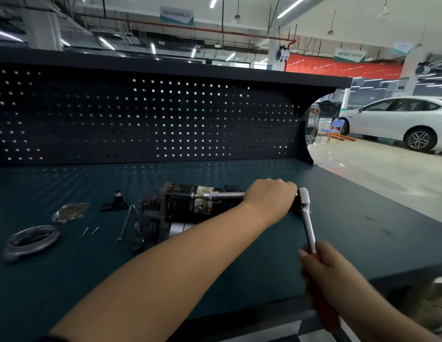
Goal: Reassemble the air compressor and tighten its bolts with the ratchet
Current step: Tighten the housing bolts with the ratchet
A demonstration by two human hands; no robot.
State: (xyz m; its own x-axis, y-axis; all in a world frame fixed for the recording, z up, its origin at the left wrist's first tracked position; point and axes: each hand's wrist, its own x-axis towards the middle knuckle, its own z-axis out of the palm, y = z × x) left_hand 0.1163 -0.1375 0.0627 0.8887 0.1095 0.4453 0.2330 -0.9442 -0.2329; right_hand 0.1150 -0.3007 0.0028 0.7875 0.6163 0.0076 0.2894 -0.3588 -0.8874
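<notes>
Right hand (323,275) is gripping ratchet (307,218) by its red handle, just R of compressor (180,208), which is lying on its side on worktop (350,218). Left hand (269,198) is wrapping round ext. bar (228,195) over compressor's R end. Long bolt (126,223), two screws (91,231), flat plate (70,213) & ring cover (30,241) are lying L of compressor.

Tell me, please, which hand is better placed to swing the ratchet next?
Right. The right hand holds the ratchet by its red handle, while the left hand wraps the extension bar near the head, steadying it against the compressor.
</notes>
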